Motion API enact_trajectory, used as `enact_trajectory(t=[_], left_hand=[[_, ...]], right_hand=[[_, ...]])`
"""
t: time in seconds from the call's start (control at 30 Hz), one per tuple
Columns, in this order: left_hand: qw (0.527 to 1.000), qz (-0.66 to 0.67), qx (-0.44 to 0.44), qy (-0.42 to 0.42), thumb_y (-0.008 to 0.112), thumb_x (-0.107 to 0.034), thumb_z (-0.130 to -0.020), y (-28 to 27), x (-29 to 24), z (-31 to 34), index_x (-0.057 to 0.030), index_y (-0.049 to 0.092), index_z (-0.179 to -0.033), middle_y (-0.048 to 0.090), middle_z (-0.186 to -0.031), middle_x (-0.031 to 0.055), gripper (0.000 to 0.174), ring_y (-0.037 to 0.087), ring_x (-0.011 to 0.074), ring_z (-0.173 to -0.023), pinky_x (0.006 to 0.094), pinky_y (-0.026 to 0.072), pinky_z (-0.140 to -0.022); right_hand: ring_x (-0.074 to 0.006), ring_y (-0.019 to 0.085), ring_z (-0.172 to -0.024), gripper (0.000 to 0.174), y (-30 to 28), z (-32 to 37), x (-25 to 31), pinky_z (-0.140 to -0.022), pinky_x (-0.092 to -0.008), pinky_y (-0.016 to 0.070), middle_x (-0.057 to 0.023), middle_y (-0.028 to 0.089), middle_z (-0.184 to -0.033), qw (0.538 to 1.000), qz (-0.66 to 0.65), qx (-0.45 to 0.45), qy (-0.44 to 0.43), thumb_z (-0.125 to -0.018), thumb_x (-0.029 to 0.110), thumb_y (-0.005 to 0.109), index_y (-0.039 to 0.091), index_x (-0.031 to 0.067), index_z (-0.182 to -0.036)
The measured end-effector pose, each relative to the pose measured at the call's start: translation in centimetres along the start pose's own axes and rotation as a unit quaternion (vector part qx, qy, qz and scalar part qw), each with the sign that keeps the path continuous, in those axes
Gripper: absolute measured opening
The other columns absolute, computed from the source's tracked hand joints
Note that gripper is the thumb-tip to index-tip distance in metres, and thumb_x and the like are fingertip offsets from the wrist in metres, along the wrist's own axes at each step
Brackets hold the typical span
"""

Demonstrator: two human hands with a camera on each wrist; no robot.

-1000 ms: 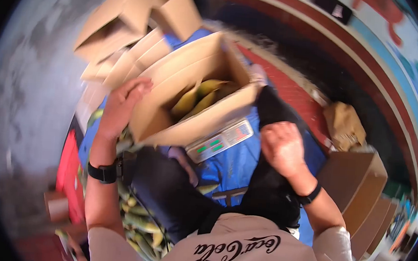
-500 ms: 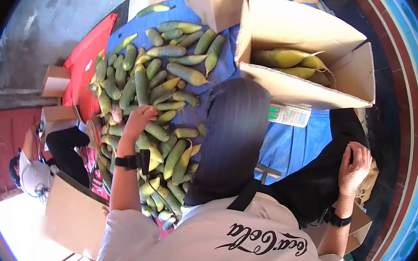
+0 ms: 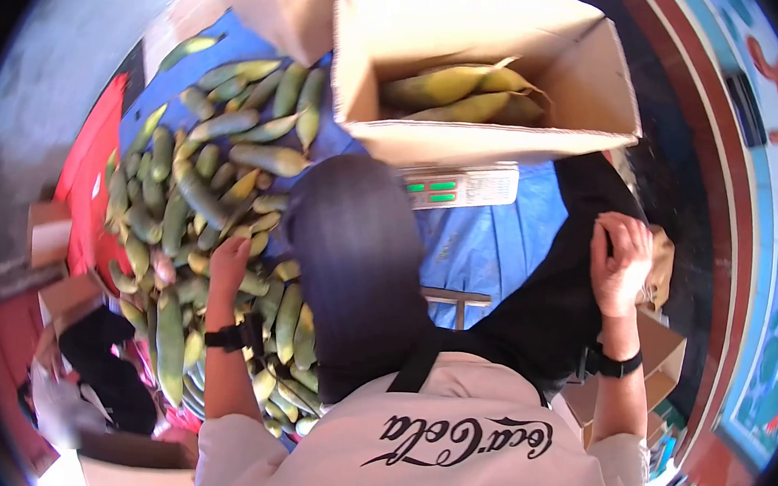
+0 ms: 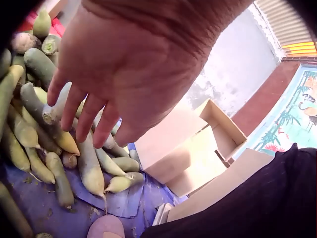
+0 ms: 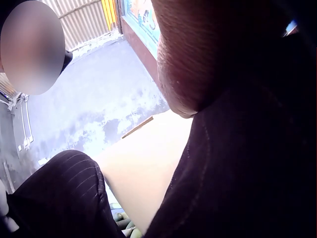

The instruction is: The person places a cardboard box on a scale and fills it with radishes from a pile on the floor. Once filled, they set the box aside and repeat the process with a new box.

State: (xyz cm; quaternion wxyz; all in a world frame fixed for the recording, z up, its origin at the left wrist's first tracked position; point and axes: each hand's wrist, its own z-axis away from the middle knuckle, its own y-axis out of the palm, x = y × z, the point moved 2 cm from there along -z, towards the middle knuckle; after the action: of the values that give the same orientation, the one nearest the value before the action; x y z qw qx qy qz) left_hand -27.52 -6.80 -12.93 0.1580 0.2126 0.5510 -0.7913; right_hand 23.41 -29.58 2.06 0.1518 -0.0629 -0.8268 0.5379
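My left hand (image 3: 229, 267) is held over a pile of green radishes (image 3: 196, 193) on the left. In the left wrist view, the palm of the left hand (image 4: 129, 74) shows with its fingers straight, slightly spread and holding nothing. At the right knee rests my right hand (image 3: 621, 261), fingers loosely bent and without any object; the right wrist view shows only bare skin and dark trouser cloth. Ahead, a cardboard box (image 3: 488, 146) with several green radishes (image 3: 456, 86) inside stands upright, on or just behind a scale (image 3: 488, 185) with lit green digits.
Blue sheeting (image 3: 535, 245) covers the ground, with a small T-shaped metal piece (image 3: 460, 298) between the legs. Other cardboard boxes (image 4: 171, 153) stand behind the pile. Another person (image 3: 100, 376) is at the lower left. A brown paper bag (image 3: 660, 264) lies beside the right knee.
The left hand has left the box's side and moved left over the radish pile. The right hand has settled farther out at the right knee. The head view has turned toward the pile.
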Motion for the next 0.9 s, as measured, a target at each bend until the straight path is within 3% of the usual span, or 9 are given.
enact_trajectory(t=[0.07,0.13,0.27,0.33,0.9], left_hand=[[1.0,-0.015,0.006,0.012,0.059,-0.024,-0.085,-0.1,1.0,-1.0,-0.0006,0.065,-0.098,0.067,-0.086,0.0147,0.027,0.065,0.0245,-0.081,0.0318,0.0477,-0.073],[0.999,0.014,0.013,-0.031,0.059,-0.025,-0.085,-0.5,-0.5,-0.8,0.0005,0.065,-0.099,0.066,-0.086,0.0168,0.03,0.065,0.0258,-0.082,0.0323,0.0476,-0.075],[0.997,0.065,0.03,-0.015,0.058,-0.024,-0.085,1.3,7.1,-2.4,0.0019,0.064,-0.101,0.067,-0.087,0.017,0.031,0.066,0.0253,-0.082,0.0343,0.0483,-0.074],[0.992,-0.026,0.044,0.119,0.06,-0.028,-0.083,1.4,6.2,-1.8,0.0047,0.064,-0.096,0.067,-0.087,0.0183,0.035,0.066,0.0271,-0.081,0.0382,0.0487,-0.07],[0.992,-0.066,0.102,0.046,0.061,-0.029,-0.082,-0.2,7.9,2.3,0.0049,0.064,-0.095,0.067,-0.086,0.0187,0.036,0.066,0.028,-0.08,0.0391,0.0485,-0.069]], right_hand=[[-0.0253,0.058,-0.081,0.011,0.0,0.3,-0.3,-0.076,-0.0356,0.0437,-0.0056,0.062,-0.087,1.0,-0.001,0.003,0.009,-0.073,0.002,0.065,0.06,0.0056,-0.081],[-0.025,0.058,-0.081,0.011,0.1,0.5,-0.7,-0.076,-0.0353,0.0437,-0.0053,0.062,-0.087,1.0,-0.01,-0.005,0.007,-0.073,0.003,0.065,0.059,0.006,-0.081],[-0.0238,0.058,-0.082,0.012,0.0,0.9,-1.4,-0.076,-0.0344,0.0439,-0.0044,0.061,-0.087,1.0,-0.005,-0.004,0.013,-0.073,0.004,0.065,0.059,0.0067,-0.083],[-0.0235,0.058,-0.082,0.012,-0.1,1.1,-1.7,-0.076,-0.0341,0.044,-0.0039,0.062,-0.087,1.0,-0.008,0.0,0.017,-0.073,0.004,0.065,0.059,0.007,-0.083],[-0.0232,0.059,-0.079,0.015,-0.5,1.5,-2.7,-0.075,-0.0343,0.0453,-0.0036,0.062,-0.086,0.999,-0.032,-0.033,0.021,-0.07,0.002,0.068,0.059,0.0068,-0.082]])
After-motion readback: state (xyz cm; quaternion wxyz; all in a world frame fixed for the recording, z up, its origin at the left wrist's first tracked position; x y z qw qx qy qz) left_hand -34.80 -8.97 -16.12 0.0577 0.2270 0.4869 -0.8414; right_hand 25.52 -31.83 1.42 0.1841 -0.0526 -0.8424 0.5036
